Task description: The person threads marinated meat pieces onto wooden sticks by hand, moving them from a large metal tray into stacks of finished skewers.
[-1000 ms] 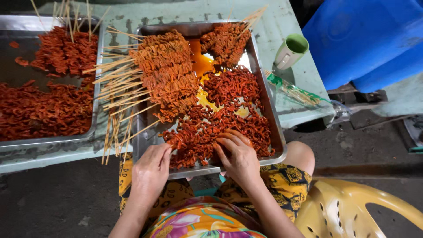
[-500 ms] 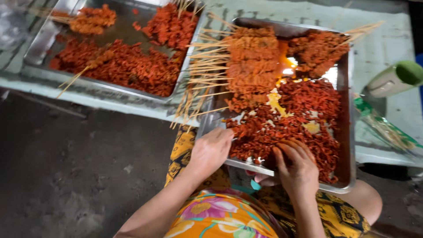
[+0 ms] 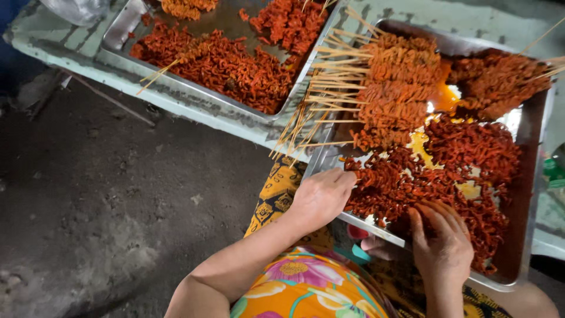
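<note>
Red-orange marinated meat [image 3: 471, 159] lies loose in the near steel tray [image 3: 532, 176], which rests on a pale green table [image 3: 194, 109]. The left hand [image 3: 321, 197] sits at this tray's near-left rim, its fingers [image 3: 344, 179] curled together and pinching a short clump of meat that looks threaded on a stick. The right hand [image 3: 444, 247] lies palm down at the tray's near edge, fingers slightly spread and bent, their tips pressed into the loose meat. Toward the tray's far side lies a stack of filled skewers [image 3: 397, 88], their bare wooden ends poking out over its left rim. Left of the tray and touching it stands a second tray [image 3: 123, 32] with more red meat and a few sticks. Below the tray shows a bright floral garment [image 3: 306, 288].
</note>
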